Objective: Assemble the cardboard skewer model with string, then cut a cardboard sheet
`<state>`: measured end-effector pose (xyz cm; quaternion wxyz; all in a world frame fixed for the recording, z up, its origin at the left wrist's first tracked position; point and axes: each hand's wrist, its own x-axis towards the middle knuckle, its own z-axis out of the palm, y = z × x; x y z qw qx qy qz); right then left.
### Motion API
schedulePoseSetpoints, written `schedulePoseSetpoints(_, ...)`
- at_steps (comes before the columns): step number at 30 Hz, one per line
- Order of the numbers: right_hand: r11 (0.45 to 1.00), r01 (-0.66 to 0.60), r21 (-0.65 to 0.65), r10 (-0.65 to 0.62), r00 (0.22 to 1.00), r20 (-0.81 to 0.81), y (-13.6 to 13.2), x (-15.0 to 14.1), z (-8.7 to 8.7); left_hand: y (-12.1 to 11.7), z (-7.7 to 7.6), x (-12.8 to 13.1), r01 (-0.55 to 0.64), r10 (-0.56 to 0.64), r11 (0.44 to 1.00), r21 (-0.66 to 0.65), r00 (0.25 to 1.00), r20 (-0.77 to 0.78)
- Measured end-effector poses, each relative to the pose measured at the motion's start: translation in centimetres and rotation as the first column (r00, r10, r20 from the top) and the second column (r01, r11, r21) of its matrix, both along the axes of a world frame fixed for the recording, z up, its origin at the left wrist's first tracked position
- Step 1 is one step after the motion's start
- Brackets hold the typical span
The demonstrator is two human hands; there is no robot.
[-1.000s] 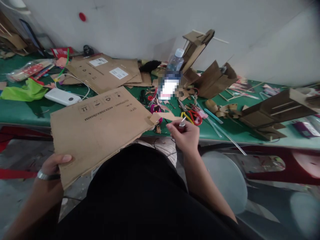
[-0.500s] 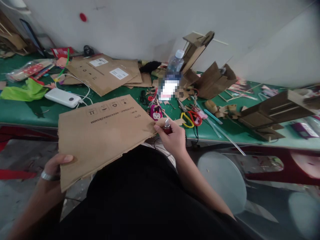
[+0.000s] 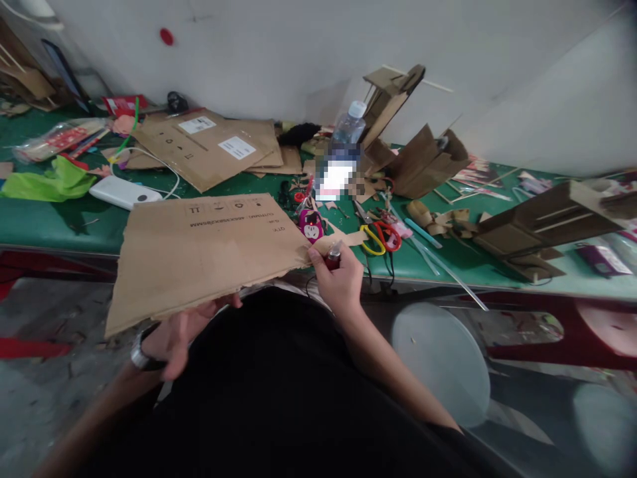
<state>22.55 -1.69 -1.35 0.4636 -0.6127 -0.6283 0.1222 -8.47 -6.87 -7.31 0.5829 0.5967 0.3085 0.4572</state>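
Note:
A printed sheet of brown cardboard [image 3: 209, 242] is held in front of my body, its right corner pinched by my right hand [image 3: 341, 275]. That same hand also grips a small dark red tool with a shiny silver end [image 3: 333, 255], whose kind I cannot make out. A narrow cardboard strip [image 3: 354, 238] sticks out past the fingers. Under the sheet's lower edge is my left hand [image 3: 182, 332], fingers spread and thumb apart, partly hidden by the cardboard; whether it touches the sheet I cannot tell. Yellow and red-handled scissors [image 3: 381, 238] lie right of my right hand.
On the green table [image 3: 60, 229] lie a white power bank [image 3: 124, 192], flat cardboard pieces [image 3: 199, 149] and a purple gadget [image 3: 311, 226]. A bottle [image 3: 348, 126] and cardboard constructions [image 3: 537, 229] stand farther right. A round stool [image 3: 440, 365] is below.
My left hand has let go of the sheet's left edge and moved right, beneath it. The sheet has tilted flatter, its near left corner rising. My right hand keeps its grip.

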Motion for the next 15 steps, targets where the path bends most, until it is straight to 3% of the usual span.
schedulePoseSetpoints(2, 1.000, -0.029, 0.004, 0.029, 1.000, 0.010, -0.3, -0.6, -0.1, -0.2, 0.4, 1.7, 0.075, -0.081, 0.993, 0.092, 0.994, 0.071)
schedulePoseSetpoints(3, 0.999, -0.049, -0.004, 0.049, 0.999, 0.013, -0.5, -0.9, -0.1, -0.2, 0.8, 2.7, 0.084, -0.089, 0.993, 0.078, 0.994, 0.061)
schedulePoseSetpoints(5, 0.994, -0.096, -0.048, 0.097, 0.995, 0.020, -0.9, -1.5, 0.0, -0.1, 1.9, 4.7, 0.049, -0.050, 0.998, -0.044, 0.998, -0.039)
schedulePoseSetpoints(8, 0.975, -0.177, -0.135, 0.183, 0.982, 0.037, -1.5, -2.4, 0.1, 0.8, 3.1, 7.1, 0.069, -0.096, 0.991, -0.112, 0.960, -0.263)
schedulePoseSetpoints(12, 0.947, -0.254, -0.196, 0.265, 0.964, 0.028, -1.9, -3.0, -0.4, 2.5, 2.9, 8.9, 0.018, -0.071, 0.984, -0.177, 0.952, -0.299)
schedulePoseSetpoints(15, 0.955, -0.236, -0.179, 0.237, 0.971, -0.021, -1.9, -2.8, -0.5, 3.2, 2.4, 9.5, 0.010, -0.072, 0.974, -0.227, 0.960, -0.270)
